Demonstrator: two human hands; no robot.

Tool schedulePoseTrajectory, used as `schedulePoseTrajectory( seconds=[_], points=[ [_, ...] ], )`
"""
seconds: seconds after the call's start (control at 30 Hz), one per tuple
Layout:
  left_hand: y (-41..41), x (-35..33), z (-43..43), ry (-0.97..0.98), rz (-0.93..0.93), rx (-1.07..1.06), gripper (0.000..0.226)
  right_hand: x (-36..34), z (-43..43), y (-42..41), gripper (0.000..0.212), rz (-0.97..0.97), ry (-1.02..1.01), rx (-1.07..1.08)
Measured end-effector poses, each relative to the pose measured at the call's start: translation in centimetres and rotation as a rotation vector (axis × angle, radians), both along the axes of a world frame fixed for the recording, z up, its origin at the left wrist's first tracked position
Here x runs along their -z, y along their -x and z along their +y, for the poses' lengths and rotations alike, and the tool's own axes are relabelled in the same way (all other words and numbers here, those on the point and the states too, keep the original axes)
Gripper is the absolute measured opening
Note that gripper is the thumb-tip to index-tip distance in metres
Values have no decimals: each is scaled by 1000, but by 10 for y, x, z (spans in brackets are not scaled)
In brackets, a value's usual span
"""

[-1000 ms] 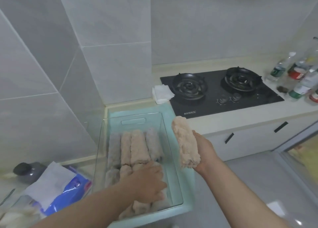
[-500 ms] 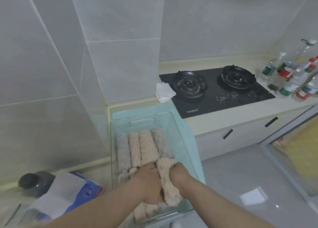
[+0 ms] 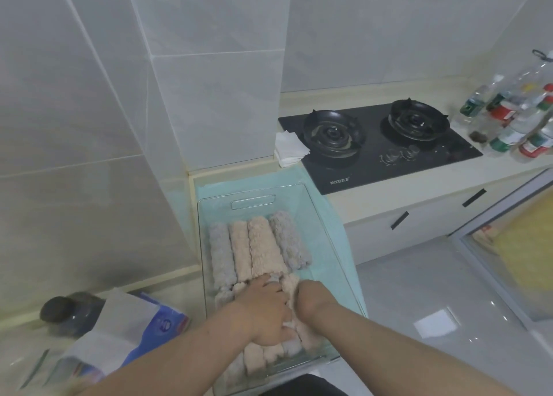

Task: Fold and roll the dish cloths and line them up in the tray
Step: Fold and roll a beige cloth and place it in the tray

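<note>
A clear plastic tray sits on a teal mat at the counter's corner. Its far row holds several rolled dish cloths side by side: a grey roll, two beige rolls and another grey roll. More rolls fill the near row. My left hand lies flat on the near-row rolls. Beside it, my right hand grips a beige rolled cloth and holds it down at the right end of the near row; its fingers are hidden.
A black two-burner gas hob lies to the right, with a folded white cloth at its left edge. Several bottles stand at the far right. A blue-and-white pack and a dark jar sit left of the tray.
My right hand brought the beige roll from above the tray's right edge down into the near row, next to my left hand. The left hand stayed on the near-row rolls.
</note>
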State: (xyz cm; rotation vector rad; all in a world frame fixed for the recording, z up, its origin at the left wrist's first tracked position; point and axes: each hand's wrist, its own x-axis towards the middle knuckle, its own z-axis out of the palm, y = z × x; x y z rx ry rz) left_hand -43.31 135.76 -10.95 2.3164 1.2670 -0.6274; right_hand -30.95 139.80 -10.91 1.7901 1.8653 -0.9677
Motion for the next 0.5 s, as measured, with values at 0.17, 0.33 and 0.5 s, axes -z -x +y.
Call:
schedulePoseTrajectory(
  seconds=[0.17,0.33,0.5],
  points=[
    [-2,0,2,8,-22,-45,52,-2,9,2,28,73,96,44],
    [-6,0,3,4,-6,-25,51,4,10,-5,40,616,440,730],
    [-11,0,2,-1,-19,-37,48,-1,5,-16,18,858,387,861]
  ],
)
